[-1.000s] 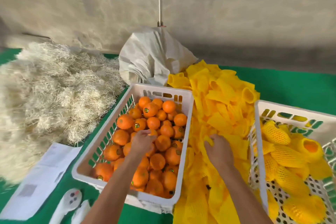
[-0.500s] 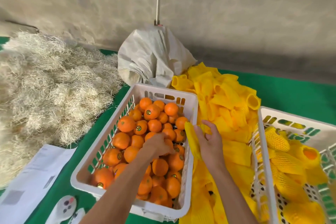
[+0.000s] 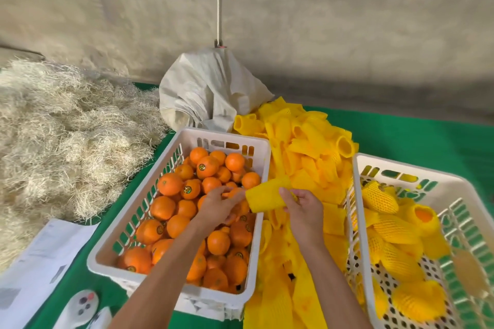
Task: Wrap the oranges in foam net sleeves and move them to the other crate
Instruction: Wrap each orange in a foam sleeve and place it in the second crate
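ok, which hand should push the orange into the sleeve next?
Left, probably. The left hand grips an orange over the left crate, right at the open mouth of the sleeve. The right hand pinches that sleeve, so it looks better placed to steady it.

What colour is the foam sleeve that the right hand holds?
Yellow. The foam sleeve, gripped by the right hand, shows clearly in the head view.

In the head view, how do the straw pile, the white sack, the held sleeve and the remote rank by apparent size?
1. straw pile
2. white sack
3-4. sleeve in the right hand and remote: look alike, and the remote lies nearer, so no ranking.
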{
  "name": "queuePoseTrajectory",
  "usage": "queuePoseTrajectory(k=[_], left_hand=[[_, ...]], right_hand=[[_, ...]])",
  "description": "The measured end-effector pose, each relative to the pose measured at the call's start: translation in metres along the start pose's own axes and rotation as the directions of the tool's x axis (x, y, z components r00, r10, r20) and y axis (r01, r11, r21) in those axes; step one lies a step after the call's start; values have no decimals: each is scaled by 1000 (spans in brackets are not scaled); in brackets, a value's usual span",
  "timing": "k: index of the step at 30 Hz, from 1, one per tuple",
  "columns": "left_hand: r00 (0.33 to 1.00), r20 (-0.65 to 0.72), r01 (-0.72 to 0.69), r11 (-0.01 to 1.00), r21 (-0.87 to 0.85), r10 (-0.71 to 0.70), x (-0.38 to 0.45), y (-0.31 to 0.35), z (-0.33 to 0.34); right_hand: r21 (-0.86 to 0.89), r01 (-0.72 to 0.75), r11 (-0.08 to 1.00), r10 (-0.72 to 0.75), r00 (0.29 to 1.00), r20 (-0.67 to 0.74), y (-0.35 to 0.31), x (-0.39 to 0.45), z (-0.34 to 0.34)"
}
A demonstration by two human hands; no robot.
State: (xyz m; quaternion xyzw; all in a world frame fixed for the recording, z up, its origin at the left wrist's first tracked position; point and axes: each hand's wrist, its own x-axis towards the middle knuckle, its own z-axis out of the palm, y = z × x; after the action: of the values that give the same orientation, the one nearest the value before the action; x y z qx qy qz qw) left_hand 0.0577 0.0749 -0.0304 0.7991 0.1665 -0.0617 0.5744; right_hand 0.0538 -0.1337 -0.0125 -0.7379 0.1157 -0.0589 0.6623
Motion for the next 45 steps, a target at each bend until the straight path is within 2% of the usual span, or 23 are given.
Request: queuePoseTrajectory(k=[2, 4, 5, 7, 10, 11, 13, 16, 18, 20, 22, 25, 27, 30, 33, 35, 40, 43, 45], left_hand=[[995, 95, 18, 973, -228, 3, -19, 12, 2], [984, 176, 75, 905, -419, 0, -37, 22, 8], [979, 203, 102, 865, -492, 0, -44, 26, 12], [967, 255, 136, 792, -595, 26, -54, 32, 20], [940, 326, 151, 736, -660, 99, -62, 38, 35], [939, 329, 163, 709, -686, 102, -64, 41, 40], [952, 296, 177, 656, -734, 74, -68, 48, 50], [972, 233, 175, 618, -767, 13, -72, 54, 56], [973, 228, 167, 621, -766, 19, -76, 56, 58], [970, 242, 152, 678, -719, 39, -81, 57, 61], [968, 248, 141, 725, -675, 42, -84, 58, 65], [969, 242, 125, 750, -650, 47, -84, 56, 66], [974, 226, 133, 747, -651, 23, -85, 58, 67], [981, 195, 143, 745, -651, -18, -84, 60, 69], [978, 205, 157, 733, -662, -25, -84, 56, 69], [971, 238, 175, 716, -676, -13, -87, 56, 68], [976, 214, 129, 715, -687, 30, -98, 59, 70], [970, 228, 95, 732, -675, 85, -99, 56, 69], [968, 227, 73, 750, -657, 105, -97, 53, 65]], right_hand=[[-83, 77, 994, -85, 992, -97, -4, -3, -6], [-152, 226, 962, -252, 951, -179, -10, -7, -14], [-202, 314, 928, -350, 919, -182, -13, -9, -18], [-263, 431, 863, -465, 881, -81, -18, -11, -26], [-271, 433, 860, -416, 901, 120, -23, -16, -29], [-272, 435, 858, -418, 900, 121, -23, -18, -29], [-231, 435, 871, -446, 895, 5, -21, -19, -34], [-201, 406, 892, -446, 864, -235, -22, -17, -48], [-201, 412, 889, -454, 851, -263, -27, -16, -56], [-219, 432, 875, -469, 869, -159, -34, -19, -62], [-254, 456, 853, -457, 888, 59, -38, -22, -67], [-122, 411, 903, -347, 868, 354, -38, -28, -72], [-9, 360, 933, -324, 852, 410, -38, -30, -75], [137, 272, 952, -304, 877, 372, -38, -33, -78], [196, 124, 973, -195, 895, 401, -41, -37, -80], [169, 82, 982, -145, 903, 404, -38, -36, -78], [-59, 60, 996, -41, 959, 281, -29, -35, -67], [-211, 172, 962, -100, 944, 314, -29, -40, -56], [-344, 272, 899, -158, 933, 324, -33, -42, -49]])
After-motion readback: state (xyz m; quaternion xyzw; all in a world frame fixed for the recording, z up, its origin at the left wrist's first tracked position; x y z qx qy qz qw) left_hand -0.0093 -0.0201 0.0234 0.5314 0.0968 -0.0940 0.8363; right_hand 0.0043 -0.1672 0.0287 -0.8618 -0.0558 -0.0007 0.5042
